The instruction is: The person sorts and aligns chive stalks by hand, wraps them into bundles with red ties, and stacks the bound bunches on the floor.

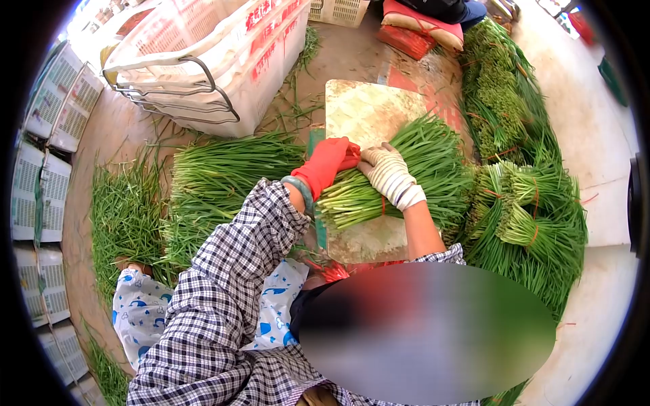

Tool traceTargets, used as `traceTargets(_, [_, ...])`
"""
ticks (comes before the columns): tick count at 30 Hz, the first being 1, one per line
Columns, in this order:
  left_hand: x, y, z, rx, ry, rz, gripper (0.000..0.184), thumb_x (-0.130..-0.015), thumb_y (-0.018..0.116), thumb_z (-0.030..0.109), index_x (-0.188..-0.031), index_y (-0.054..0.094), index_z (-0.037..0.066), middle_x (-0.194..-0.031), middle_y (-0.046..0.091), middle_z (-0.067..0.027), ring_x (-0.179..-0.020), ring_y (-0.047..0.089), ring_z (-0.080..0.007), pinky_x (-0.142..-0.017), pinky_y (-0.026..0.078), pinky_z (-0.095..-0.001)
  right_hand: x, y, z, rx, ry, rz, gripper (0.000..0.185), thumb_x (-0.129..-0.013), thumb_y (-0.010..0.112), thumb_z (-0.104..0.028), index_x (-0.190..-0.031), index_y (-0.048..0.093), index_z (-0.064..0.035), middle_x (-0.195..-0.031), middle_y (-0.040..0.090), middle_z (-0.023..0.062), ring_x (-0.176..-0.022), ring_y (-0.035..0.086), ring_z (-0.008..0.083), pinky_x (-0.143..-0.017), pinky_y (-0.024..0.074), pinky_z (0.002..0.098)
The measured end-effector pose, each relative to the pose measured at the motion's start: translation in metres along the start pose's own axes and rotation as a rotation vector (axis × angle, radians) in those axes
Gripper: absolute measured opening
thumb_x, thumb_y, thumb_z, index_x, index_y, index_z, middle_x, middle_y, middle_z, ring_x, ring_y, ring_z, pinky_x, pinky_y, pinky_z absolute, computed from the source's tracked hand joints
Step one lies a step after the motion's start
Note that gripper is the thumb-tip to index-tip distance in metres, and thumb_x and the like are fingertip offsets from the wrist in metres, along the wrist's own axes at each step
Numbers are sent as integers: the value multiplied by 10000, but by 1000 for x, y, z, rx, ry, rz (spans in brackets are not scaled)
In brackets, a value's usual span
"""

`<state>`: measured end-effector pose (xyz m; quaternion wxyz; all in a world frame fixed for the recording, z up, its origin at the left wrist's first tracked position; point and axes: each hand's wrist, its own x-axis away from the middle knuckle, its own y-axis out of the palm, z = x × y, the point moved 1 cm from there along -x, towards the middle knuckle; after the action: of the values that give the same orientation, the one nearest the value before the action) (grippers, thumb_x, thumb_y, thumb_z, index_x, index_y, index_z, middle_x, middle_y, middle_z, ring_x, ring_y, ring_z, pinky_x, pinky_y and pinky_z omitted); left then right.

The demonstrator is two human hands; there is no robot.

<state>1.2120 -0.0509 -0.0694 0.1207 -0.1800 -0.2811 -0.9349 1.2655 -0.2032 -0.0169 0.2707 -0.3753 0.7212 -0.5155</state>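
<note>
A bundle of garlic chives lies across a worn, pale board, with leafy ends toward the upper right. A thin red tie shows around it. My right hand, in a white striped glove, presses on top of the bundle with fingers curled over it. Right beside it, my left hand wears a red glove, and its fingers are closed in a pinch at the bundle's upper edge. What lies between those fingers is hidden.
Loose garlic chives lie in a heap to the left. Tied bundles are piled on the right. A white plastic crate with a wire handle stands at upper left; stacked crates line the left edge. Another person sits on cushions at the top.
</note>
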Motion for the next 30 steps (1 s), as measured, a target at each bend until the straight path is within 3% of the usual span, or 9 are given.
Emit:
traceTargets(14, [13, 15, 1, -1, 109, 53, 382, -985, 491, 270, -1157, 519, -70, -994, 659, -147, -886, 650, -218, -801, 548, -320, -4, 3, -1, 119, 52, 69, 225, -859, 574, -235, -933, 693, -59, -924, 690, 144, -968, 632, 310, -1043, 380, 430])
traceTargets(16, [11, 13, -1, -122, 202, 58, 484, -952, 522, 207, -1334, 434, -76, -982, 680, -177, -830, 670, -203, -706, 563, -306, -4, 4, 0, 58, 13, 103, 246, -867, 574, -241, -968, 685, -46, -1009, 678, 155, -1018, 616, 309, -1054, 371, 423])
traceTargets(20, [13, 15, -5, -304, 290, 96, 568, -937, 561, 194, -1396, 367, -78, -937, 697, -149, -785, 668, -162, -690, 558, -279, -3, 3, 0, 42, 52, 72, 264, -874, 575, -250, -1000, 676, -42, -1067, 661, 166, -1060, 597, 308, -1060, 366, 419])
traceTargets(23, [14, 14, 2, -449, 315, 83, 555, -925, 573, 192, -1416, 389, 8, -877, 702, -138, -728, 674, -199, -673, 552, -314, -4, -2, -5, 63, 74, 51, 287, -858, 609, -276, -1010, 674, -42, -1053, 666, 167, -1065, 593, 312, -1064, 360, 416])
traceTargets(25, [29, 26, 26, -1337, 627, 68, 572, -908, 553, 178, -1451, 377, 141, -832, 691, -136, -700, 667, -267, -643, 533, -375, -4, -21, -18, -114, 321, -63, 325, -838, 647, -316, -1025, 669, -51, -982, 685, 152, -1052, 598, 304, -1068, 354, 410])
traceTargets(26, [28, 26, 31, -1337, 627, 70, 572, -908, 553, 178, -1451, 377, 141, -832, 691, -136, -700, 667, -267, -643, 533, -375, -3, -18, -16, -114, 319, -64, 325, -838, 647, -316, -1025, 669, -51, -982, 685, 152, -1052, 598, 304, -1068, 354, 410])
traceTargets(28, [25, 28, 38, -1664, 815, -126, 645, -892, 536, 137, -1489, 320, 256, -759, 670, -111, -637, 631, -311, -585, 498, -413, -3, -18, -18, -112, 292, 103, 302, -765, 744, -238, -969, 676, -25, -981, 674, 164, -953, 626, 334, -840, 491, 404])
traceTargets(29, [24, 26, 39, -1638, 969, -156, 619, -896, 511, 138, -1478, 340, 258, -752, 672, -103, -621, 631, -297, -576, 496, -413, 7, -20, -21, -123, 237, 137, 232, -790, 725, -219, -931, 687, -38, -901, 685, 146, -880, 638, 304, -965, 441, 391])
traceTargets(30, [26, 28, 42, -1639, 970, -157, 619, -896, 511, 138, -1478, 340, 258, -752, 672, -103, -621, 631, -297, -576, 496, -413, 10, -18, -18, -124, 238, 140, 232, -790, 725, -219, -931, 687, -38, -901, 685, 146, -880, 638, 304, -965, 441, 391])
